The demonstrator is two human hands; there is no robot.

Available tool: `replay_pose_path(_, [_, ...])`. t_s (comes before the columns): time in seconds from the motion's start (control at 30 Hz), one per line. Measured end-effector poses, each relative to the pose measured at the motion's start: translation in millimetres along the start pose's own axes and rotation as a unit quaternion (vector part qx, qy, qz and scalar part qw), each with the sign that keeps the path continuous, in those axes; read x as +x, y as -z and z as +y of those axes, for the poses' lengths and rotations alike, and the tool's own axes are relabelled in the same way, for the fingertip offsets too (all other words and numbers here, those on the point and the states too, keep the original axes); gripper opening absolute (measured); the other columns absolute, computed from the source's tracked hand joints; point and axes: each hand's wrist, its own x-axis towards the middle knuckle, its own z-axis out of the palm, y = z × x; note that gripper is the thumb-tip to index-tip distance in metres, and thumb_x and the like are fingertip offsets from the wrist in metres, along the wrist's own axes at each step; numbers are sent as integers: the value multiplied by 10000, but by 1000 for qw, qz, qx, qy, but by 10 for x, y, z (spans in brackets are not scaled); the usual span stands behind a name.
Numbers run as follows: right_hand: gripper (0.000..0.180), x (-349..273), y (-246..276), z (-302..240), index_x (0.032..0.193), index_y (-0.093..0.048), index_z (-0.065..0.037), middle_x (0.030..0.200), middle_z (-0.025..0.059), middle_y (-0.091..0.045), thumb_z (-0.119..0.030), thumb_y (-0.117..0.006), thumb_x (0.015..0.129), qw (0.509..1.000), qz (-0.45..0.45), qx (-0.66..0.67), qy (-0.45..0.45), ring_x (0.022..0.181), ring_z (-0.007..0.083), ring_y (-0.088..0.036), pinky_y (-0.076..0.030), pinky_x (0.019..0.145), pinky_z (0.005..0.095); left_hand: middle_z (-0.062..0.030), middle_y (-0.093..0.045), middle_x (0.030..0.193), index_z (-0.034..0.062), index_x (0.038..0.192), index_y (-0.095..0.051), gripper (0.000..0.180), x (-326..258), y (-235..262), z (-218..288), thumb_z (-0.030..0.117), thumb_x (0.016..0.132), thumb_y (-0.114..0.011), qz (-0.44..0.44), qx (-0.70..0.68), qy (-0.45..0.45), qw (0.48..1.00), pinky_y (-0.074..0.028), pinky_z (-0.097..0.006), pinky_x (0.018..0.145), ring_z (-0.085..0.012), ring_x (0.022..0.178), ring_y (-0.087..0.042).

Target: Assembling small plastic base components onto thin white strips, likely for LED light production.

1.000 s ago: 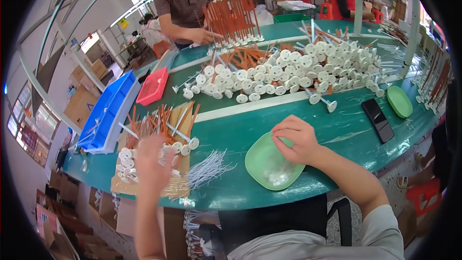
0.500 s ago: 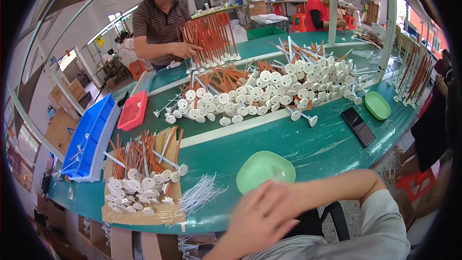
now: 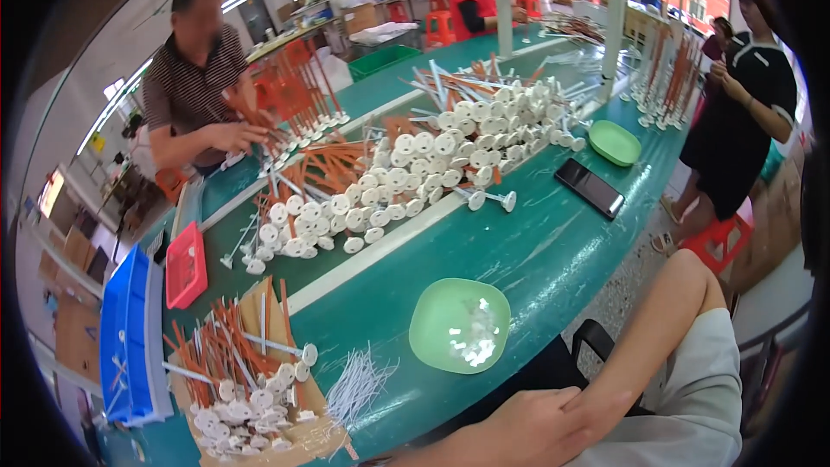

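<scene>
Green dish [image 3: 459, 325] above hand [image 3: 527, 428]

I see a factory assembly workshop: long green worktables [image 3: 536, 268] heaped with white disc-headed pins [image 3: 415, 173], co-workers sorting.

We see one of our hands [image 3: 527, 432] at the picture's lower edge, resting on our other arm's sleeve [image 3: 692, 398], off the green tabletop [image 3: 536, 251]; a pale green dish [image 3: 459, 326] of small white pieces sits at the near edge; white wires [image 3: 354, 385] lie beside it; a black phone [image 3: 589, 188] lies toward the right edge.
</scene>
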Motion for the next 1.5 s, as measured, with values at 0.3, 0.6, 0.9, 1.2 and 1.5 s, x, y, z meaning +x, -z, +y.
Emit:
replay_pose_path(0.3, [280, -63, 495, -681, 1041, -625, -5, 1137, 163, -621, -210, -601, 851, 999, -35, 5, -28, 979, 317, -598, -513, 854, 403, -133, -617, 925, 94, 1290, -607, 582, -325, 246, 235, 106, 722, -732, 89, 99, 37, 990, -523, -397, 659, -288, 773, -629])
replay_pose_path(0.6, [153, -346, 598, -27, 839, -599, -61, 761, 54, -525, -201, -604, 778, 989, -143, 16, 34, 772, 219, -549, -447, 721, 347, -143, -609, 678, 37, 950, -681, 99, -1805, -302, -408, 107, 895, -638, 344, 509, 444, 652, -459, -457, 549, -350, 588, -583])
replay_pose_path(0.9, [157, 187, 701, 1281, 845, -569, -52, 777, 90, -580, -162, -617, 744, 990, -122, -44, 61, 754, 253, -611, -516, 631, 377, -41, -404, 477, 51, 642, -510, 220, -1482, -210, -592, 20, 784, -676, 463, 572, 376, 563, -243, -363, 441, -221, 433, -424])
replay_pose_path(1.2, [128, 461, 458, 2918, 855, -611, -33, 792, 146, -610, -91, -637, 744, 950, 76, -228, -197, 779, 359, -632, -519, 695, 455, -14, -401, 482, 62, 691, -534, 157, -1598, -202, -570, 40, 777, -663, 465, 579, 348, 572, -259, -346, 442, -204, 436, -410])
replay_pose_path(1.5, [127, 125, 681, 2174, 873, -662, -47, 812, 97, -668, -146, -683, 796, 948, 119, -152, -253, 781, 313, -658, -521, 677, 426, -16, -420, 509, 80, 695, -547, 152, -1673, -225, -646, 89, 719, -697, 465, 576, 319, 592, -293, -358, 436, -239, 436, -438])
